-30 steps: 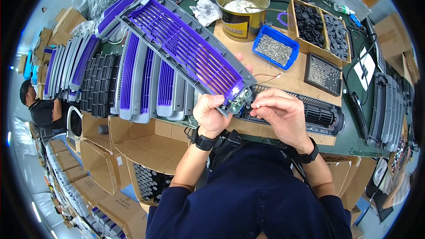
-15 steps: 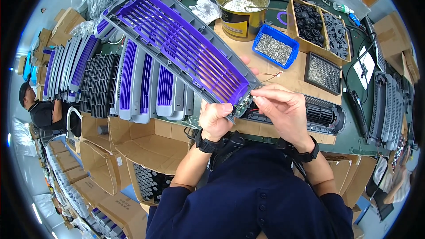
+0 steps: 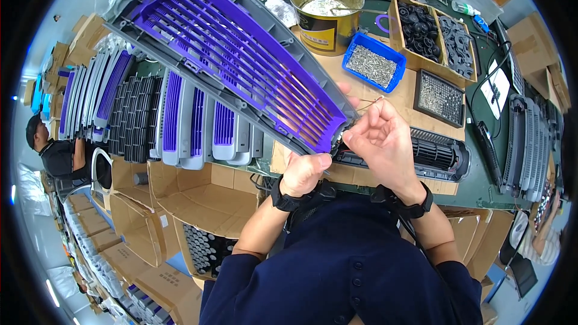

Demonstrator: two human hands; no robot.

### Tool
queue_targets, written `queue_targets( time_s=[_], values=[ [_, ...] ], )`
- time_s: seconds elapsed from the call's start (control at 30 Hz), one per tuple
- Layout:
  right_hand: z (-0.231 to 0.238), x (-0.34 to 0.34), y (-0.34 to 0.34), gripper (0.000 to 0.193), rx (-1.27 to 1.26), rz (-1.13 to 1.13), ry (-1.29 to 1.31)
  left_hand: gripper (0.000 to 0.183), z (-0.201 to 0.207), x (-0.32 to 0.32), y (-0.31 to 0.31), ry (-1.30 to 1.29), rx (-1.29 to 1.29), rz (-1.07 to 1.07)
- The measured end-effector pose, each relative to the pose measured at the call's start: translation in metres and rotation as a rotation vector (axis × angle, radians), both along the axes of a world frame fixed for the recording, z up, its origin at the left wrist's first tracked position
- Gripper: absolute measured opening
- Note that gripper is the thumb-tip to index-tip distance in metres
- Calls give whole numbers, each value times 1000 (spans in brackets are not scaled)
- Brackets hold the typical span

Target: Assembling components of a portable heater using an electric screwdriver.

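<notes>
A long grey housing panel with purple slats (image 3: 232,63) is tilted up and to the left above the bench. My left hand (image 3: 306,174) grips its lower end, thumb on the near edge and fingertips showing beyond the far edge. My right hand (image 3: 386,147) is closed at that same end, thumb and fingers bent together beside the panel's corner. What its fingertips pinch is hidden. Thin wires (image 3: 366,103) stick out past the panel end, next to the right fingers. Below the right hand lies a black housing with a ribbed fan roller (image 3: 435,154).
Ahead are a metal can (image 3: 318,36), a blue tray of screws (image 3: 373,66), a dark screw holder (image 3: 439,99) and a wooden box of black parts (image 3: 417,31). More slatted panels (image 3: 195,123) stand at left. Open cartons (image 3: 205,189) sit below the bench edge. Another person (image 3: 57,147) is far left.
The panel has tilted toward me, its far end moving left and nearer; the circuit board at its lower end is now mostly hidden. My right fingers have curled in closer beside the wires.
</notes>
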State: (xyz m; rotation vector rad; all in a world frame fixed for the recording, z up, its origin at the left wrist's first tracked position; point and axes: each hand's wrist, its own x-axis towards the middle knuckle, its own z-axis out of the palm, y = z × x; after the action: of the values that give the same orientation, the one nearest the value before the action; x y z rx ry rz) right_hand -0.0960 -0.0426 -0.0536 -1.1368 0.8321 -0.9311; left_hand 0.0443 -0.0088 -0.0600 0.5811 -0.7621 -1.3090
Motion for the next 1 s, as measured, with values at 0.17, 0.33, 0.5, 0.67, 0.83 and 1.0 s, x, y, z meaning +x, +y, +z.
queue_targets(
  time_s=[0.17, 0.33, 0.5, 0.67, 0.83, 1.0],
  values=[
    [-6, 0, -4, 33, 67, 36, -101, 93, -4, -6, 3, -65, -2, -31],
    [-1, 0, -6, 35, 118, 67, -100, 88, -11, -4, 6, -165, -88, -61],
    [-9, -4, -12, 36, 164, 122, -104, 89, -15, -5, 4, -216, -109, -48],
    [-12, -7, -12, 36, 178, 127, -71, 96, -6, -14, 6, -129, -10, 53],
    [-11, -7, -11, 37, 201, 110, -95, 89, -9, -9, 6, -74, -17, -11],
    [-16, -6, -11, 38, 199, 108, -129, 93, -10, -12, 10, -177, 50, 53]
  ],
)
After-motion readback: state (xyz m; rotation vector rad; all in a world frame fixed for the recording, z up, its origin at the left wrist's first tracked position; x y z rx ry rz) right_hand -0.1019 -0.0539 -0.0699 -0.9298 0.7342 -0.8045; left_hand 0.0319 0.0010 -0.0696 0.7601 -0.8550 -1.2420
